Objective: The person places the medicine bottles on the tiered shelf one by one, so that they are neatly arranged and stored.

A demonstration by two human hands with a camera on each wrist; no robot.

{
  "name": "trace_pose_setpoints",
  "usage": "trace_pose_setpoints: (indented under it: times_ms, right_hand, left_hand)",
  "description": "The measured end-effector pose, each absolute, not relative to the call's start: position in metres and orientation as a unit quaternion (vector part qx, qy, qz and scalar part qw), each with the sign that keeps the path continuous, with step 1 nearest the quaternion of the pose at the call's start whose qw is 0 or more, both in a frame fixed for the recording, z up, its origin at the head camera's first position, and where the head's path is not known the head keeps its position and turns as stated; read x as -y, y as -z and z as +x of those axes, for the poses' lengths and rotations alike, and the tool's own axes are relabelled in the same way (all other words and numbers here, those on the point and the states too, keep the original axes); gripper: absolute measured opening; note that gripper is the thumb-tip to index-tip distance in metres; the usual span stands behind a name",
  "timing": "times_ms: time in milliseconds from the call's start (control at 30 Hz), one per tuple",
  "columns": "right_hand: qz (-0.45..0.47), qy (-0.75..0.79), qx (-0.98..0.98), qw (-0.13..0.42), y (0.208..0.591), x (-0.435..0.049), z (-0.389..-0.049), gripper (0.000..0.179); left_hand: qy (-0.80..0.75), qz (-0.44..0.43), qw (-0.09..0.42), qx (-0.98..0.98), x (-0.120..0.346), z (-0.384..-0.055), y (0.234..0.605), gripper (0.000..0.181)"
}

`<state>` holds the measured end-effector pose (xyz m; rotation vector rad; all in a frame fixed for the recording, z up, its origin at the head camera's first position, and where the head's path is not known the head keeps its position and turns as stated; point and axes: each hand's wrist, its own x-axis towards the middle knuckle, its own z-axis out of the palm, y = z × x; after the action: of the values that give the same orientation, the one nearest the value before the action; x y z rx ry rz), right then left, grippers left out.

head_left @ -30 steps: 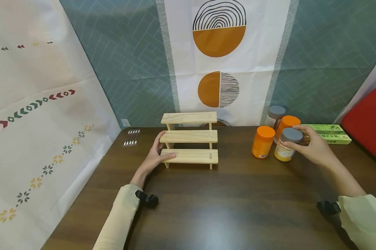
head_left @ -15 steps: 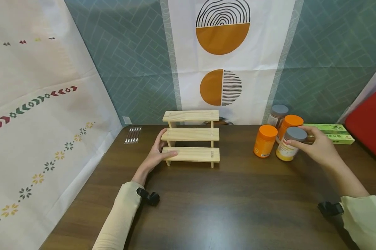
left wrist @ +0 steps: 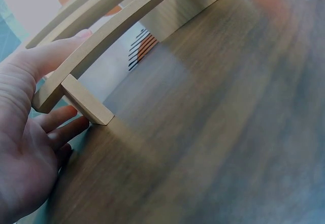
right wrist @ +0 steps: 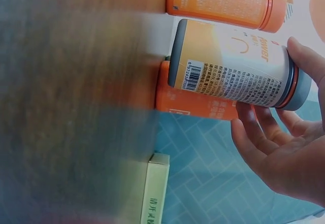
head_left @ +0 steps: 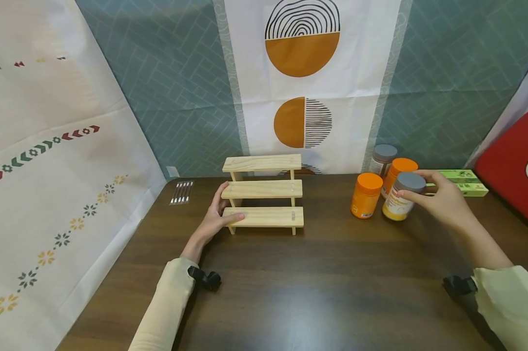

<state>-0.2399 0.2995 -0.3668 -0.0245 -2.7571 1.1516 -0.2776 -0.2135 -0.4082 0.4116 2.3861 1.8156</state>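
My left hand (head_left: 215, 217) grips the left end of a three-step wooden display stand (head_left: 264, 217). Its thumb lies on the lowest step, while the other fingers go behind the end leg, as the left wrist view shows. On the right, my right hand (head_left: 445, 200) holds a white and yellow supplement bottle (right wrist: 228, 64) by its grey lid, thumb on one side and fingers on the other. The bottle leans slightly. Just left of it stands an orange bottle (head_left: 366, 196); a second orange bottle (head_left: 397, 171) is partly hidden behind it.
Another grey-lidded bottle (head_left: 383, 158) stands at the back by the wall cloth. Green boxes (head_left: 467, 187) lie right of the bottles, near a red case (head_left: 518, 161). A small pack of cotton swabs (head_left: 182, 192) lies at the table's back left.
The grey-lidded bottle in my right hand has risen slightly relative to the orange bottle beside it. My left hand keeps its grip on the stand. The head view has shifted a little.
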Motion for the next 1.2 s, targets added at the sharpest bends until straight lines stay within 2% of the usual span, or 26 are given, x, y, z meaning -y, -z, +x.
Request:
trace_pose_setpoints:
  times_ms: [467, 733, 967, 1200]
  right_hand:
    - [-0.008, -0.389, 0.918, 0.081, 0.36, -0.298, -0.237, 0.079]
    - [-0.021, -0.4, 0.908, 0.12, 0.354, -0.304, -0.235, 0.07]
    - [-0.042, -0.401, 0.906, 0.133, 0.342, -0.308, -0.231, 0.069]
    - [-0.027, -0.417, 0.892, 0.17, 0.328, -0.309, -0.226, 0.064]
  left_hand:
    - [-0.596, 0.146, 0.039, -0.789, 0.222, -0.293, 0.433, 0.098]
    - [-0.596, 0.148, 0.035, -0.788, 0.221, -0.292, 0.432, 0.098]
    - [-0.597, 0.144, 0.043, -0.788, 0.222, -0.295, 0.434, 0.099]
    - [-0.605, 0.15, 0.049, -0.781, 0.223, -0.294, 0.434, 0.1]
